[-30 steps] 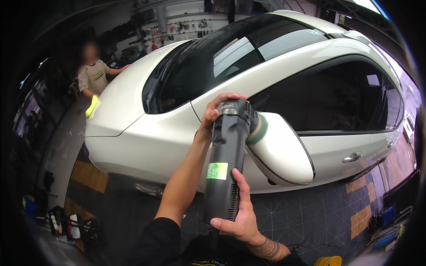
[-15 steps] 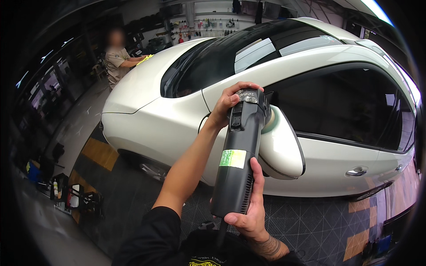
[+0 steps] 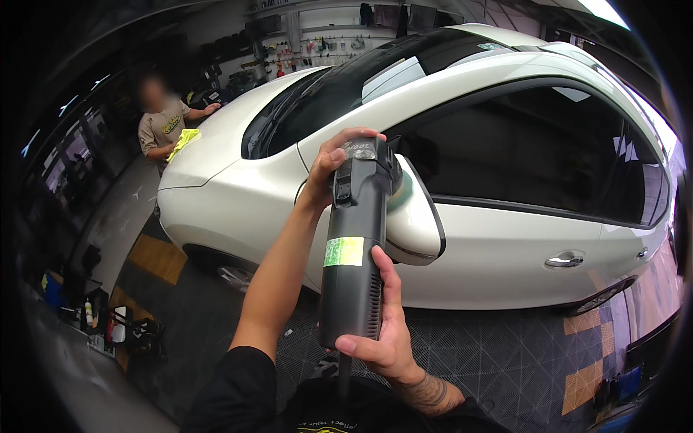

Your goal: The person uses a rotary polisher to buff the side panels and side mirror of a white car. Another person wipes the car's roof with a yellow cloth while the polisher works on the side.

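A black car polisher (image 3: 354, 216) with a green and yellow sticker is held upright between my two hands. My left hand (image 3: 330, 162) wraps over its head at the top. My right hand (image 3: 382, 339) grips the lower end of the body, thumb in front and fingers partly hidden behind. The polisher's pad (image 3: 401, 193), partly covered by the tool head, lies against the white side mirror (image 3: 419, 224) of a white car (image 3: 491, 267). A cord runs down from the tool's base toward my body.
Across the hood, a co-worker (image 3: 164, 123) rests one hand on a yellow cloth (image 3: 185, 143). Bottles hang on a rack (image 3: 317, 47) along the back wall. Dark and tan tiles (image 3: 462, 346) cover the floor. Several supplies (image 3: 119, 325) stand at the left.
My view has shifted, so the car and polisher sit further left. The pad remains at the mirror. The co-worker has turned, with one hand now lifted off the hood.
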`<act>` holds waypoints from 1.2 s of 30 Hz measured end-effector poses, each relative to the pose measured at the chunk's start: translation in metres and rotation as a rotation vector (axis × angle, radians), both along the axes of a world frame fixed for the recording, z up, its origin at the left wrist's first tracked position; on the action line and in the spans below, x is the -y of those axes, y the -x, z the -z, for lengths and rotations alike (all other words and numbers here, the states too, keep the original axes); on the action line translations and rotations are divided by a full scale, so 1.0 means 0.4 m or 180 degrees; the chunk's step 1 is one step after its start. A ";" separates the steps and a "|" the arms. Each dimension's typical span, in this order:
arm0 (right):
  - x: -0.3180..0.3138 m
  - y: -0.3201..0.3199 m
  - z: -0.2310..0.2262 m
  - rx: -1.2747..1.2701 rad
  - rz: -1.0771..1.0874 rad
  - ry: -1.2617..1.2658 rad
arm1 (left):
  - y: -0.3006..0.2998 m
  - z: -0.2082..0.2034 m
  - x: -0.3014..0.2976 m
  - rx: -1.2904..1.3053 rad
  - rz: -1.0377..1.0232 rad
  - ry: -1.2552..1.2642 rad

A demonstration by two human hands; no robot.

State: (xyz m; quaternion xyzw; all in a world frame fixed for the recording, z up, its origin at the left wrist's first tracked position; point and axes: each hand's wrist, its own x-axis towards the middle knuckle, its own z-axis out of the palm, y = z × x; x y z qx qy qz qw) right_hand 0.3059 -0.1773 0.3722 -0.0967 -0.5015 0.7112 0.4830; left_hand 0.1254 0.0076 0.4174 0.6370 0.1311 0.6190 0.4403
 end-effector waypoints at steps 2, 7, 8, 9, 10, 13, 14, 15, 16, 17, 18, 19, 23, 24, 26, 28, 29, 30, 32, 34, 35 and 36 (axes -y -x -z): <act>0.012 -0.006 0.005 0.0025 -0.0030 0.0010 | 0.003 0.004 0.009 -0.0026 0.0012 -0.0033; 0.028 -0.007 0.008 0.0000 0.0052 0.0112 | 0.010 -0.007 0.033 -0.0227 -0.0031 -0.0012; 0.024 -0.006 0.005 0.0019 0.0066 0.0123 | 0.010 -0.011 0.025 -0.0315 -0.0078 -0.0145; 0.026 -0.006 0.005 0.0048 0.0073 0.0164 | 0.012 -0.009 0.026 -0.0303 -0.0113 -0.0138; 0.025 -0.002 0.007 0.0030 0.0078 0.0162 | 0.014 -0.007 0.026 -0.0290 -0.0134 -0.0133; 0.027 0.012 0.003 -0.0077 0.0081 0.0213 | 0.021 0.002 0.008 -0.0314 -0.0114 -0.0142; 0.025 0.014 0.003 -0.0067 0.0111 0.0190 | 0.018 -0.002 0.004 -0.0327 -0.0081 -0.0169; 0.018 0.015 0.002 -0.0050 0.0166 0.0175 | 0.015 -0.008 -0.006 -0.0355 -0.0018 -0.0202; 0.015 0.024 0.004 0.0001 0.0152 0.0153 | 0.026 -0.009 -0.006 -0.0287 0.0011 -0.0161; 0.012 0.032 -0.001 0.0051 0.0186 0.0114 | 0.034 -0.013 -0.012 -0.0233 0.0095 -0.0141; 0.009 0.046 -0.003 0.0089 0.0223 0.0073 | 0.053 -0.014 -0.024 -0.0161 0.0205 -0.0139; -0.003 0.058 -0.008 0.0042 0.0281 0.0099 | 0.048 -0.006 -0.055 -0.0073 0.0339 -0.0137; -0.013 0.109 -0.021 -0.0187 0.0300 0.0314 | 0.076 0.007 -0.098 -0.0157 0.0342 -0.0166; -0.033 0.128 -0.026 -0.0113 0.0319 0.0270 | 0.088 -0.001 -0.121 -0.0171 0.0395 -0.0153; -0.051 0.159 -0.029 -0.0072 0.0321 0.0327 | 0.105 0.008 -0.148 -0.0144 0.0501 -0.0100; -0.063 0.185 -0.034 -0.0091 0.0344 0.0399 | 0.121 0.011 -0.164 -0.0124 0.0587 -0.0090; -0.071 0.203 -0.036 -0.0078 0.0356 0.0423 | 0.137 0.016 -0.177 -0.0105 0.0650 -0.0104; -0.077 0.222 -0.038 -0.0068 0.0370 0.0446 | 0.153 0.026 -0.193 -0.0088 0.0714 -0.0120; -0.091 0.251 -0.045 -0.0102 0.0426 0.0483 | 0.170 0.040 -0.225 -0.0012 0.0819 -0.0097; -0.106 0.276 -0.057 -0.0190 0.0520 0.0509 | 0.172 0.052 -0.256 0.0105 0.0906 -0.0016; -0.111 0.281 -0.058 -0.0117 0.0500 0.0502 | 0.175 0.062 -0.259 0.0219 0.0855 0.0063; -0.120 0.291 -0.060 -0.0027 0.0573 0.0490 | 0.182 0.072 -0.269 0.0277 0.0828 0.0077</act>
